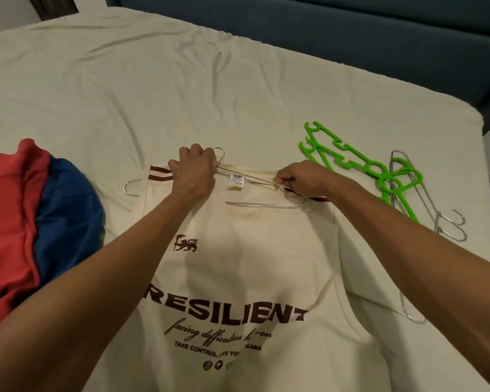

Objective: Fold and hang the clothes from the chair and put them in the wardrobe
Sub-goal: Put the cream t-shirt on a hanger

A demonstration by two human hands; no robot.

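1. Cream T-shirt point(238, 264) lies flat on the bed point(153, 80), printed side up, "RESILIENT" in dark brown across the chest, lion crest above it.
2. Collar end points away from me; a price tag point(236, 181) sits at the neckline.
3. Metal wire hanger point(262, 204) is partly inside the shirt: its hook sticks out at the neck, one shoulder end pokes out of the left sleeve, and the right arm and lower bar show through the neck opening.
4. My left hand point(194, 169) is curled round the hanger at the base of the hook, by the collar.
5. My right hand point(300, 179) pinches the hanger wire and collar fabric at the right side of the neck.
6. Red garment point(9, 222) and blue garment point(68, 222) are piled on the bed left of the shirt; the red one overlaps the blue.
7. Green plastic hangers point(359, 165) and spare wire hangers point(436, 216) lie on the bed to the right, overlapping each other, apart from the shirt.
8. Dark blue headboard point(351, 38) runs along the far edge of the bed.
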